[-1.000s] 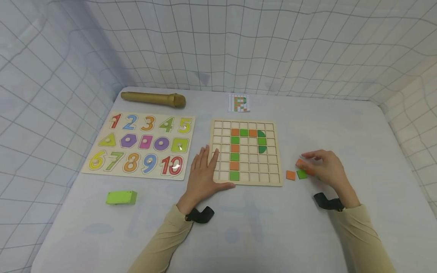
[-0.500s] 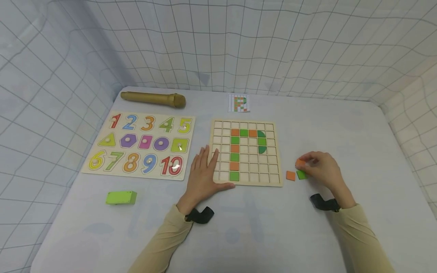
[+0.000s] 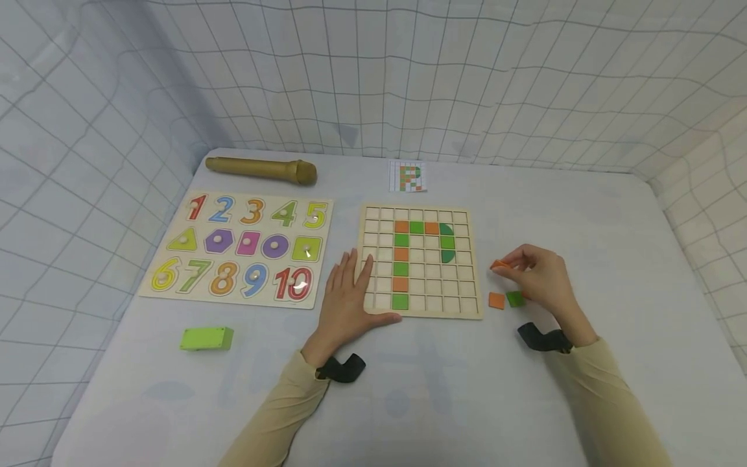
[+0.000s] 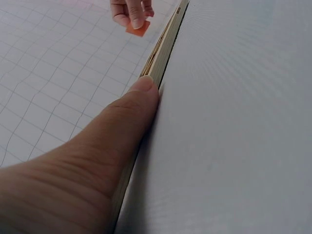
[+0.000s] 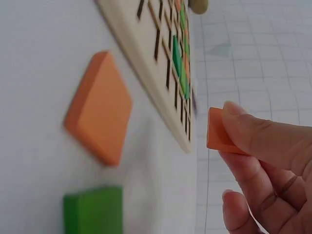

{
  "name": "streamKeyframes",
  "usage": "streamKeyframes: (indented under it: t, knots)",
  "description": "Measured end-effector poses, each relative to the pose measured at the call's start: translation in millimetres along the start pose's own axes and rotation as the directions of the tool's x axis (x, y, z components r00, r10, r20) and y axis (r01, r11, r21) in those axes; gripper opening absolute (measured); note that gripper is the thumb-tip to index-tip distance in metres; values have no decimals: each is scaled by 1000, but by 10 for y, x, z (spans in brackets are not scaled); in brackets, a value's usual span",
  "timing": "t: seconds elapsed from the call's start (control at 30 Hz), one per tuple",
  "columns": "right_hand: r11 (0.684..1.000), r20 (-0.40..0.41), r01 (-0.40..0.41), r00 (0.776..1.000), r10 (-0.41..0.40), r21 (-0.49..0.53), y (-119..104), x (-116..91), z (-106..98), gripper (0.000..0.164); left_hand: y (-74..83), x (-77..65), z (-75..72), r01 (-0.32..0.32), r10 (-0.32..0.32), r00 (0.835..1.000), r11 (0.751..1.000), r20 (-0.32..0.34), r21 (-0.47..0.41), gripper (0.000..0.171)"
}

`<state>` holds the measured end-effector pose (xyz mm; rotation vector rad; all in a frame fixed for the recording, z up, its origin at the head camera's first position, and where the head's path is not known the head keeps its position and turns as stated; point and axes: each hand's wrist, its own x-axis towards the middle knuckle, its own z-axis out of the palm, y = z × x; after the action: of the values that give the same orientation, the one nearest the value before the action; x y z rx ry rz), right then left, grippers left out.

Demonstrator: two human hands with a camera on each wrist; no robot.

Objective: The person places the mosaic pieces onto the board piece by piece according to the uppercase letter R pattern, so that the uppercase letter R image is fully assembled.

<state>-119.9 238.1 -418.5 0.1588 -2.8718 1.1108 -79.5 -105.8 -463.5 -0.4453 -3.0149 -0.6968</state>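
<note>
My left hand (image 3: pixel 345 298) lies with spread, straight fingers over the left side of the wooden grid board (image 3: pixel 423 311), its thumb (image 4: pixel 131 107) along the board's near edge. Orange and green square tiles and dark green rounded pieces form a P-like shape in the board. To the right of the board, my right hand (image 3: pixel 543 275) pinches an orange square tile (image 5: pixel 222 131) between thumb and fingers, raised above the table. Below that hand lie an orange tile (image 3: pixel 497 301) and a green tile (image 3: pixel 515 299); another orange tile is mostly hidden behind the hand.
A number and shape puzzle board (image 3: pixel 233 295) lies to the left, with a gold microphone (image 3: pixel 262 169) behind it and a green block (image 3: pixel 207 338) in front. Beyond the grid board lies a small pattern card (image 3: pixel 408 176). Grid-patterned cloth surrounds the table.
My right hand has picked up an orange tile from beside the green one and moved it left and up toward the grid board. My left hand stays in place.
</note>
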Motion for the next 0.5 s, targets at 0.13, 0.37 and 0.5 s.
streamKeyframes:
  t: [0.13, 0.37, 0.5]
  knots:
    - [997, 31, 23, 999, -25, 73, -166, 131, 93, 23, -2, -3, 2, 2, -2, 1000, 1000, 3, -5, 116]
    - [989, 117, 84, 988, -98, 118, -419, 334, 362, 20, -4, -4, -4, 4, -4, 1000, 1000, 7, -1, 117]
    - [989, 150, 109, 981, -123, 96, -509, 432, 500, 19, -4, -4, -9, 2, -2, 1000, 1000, 7, -3, 117]
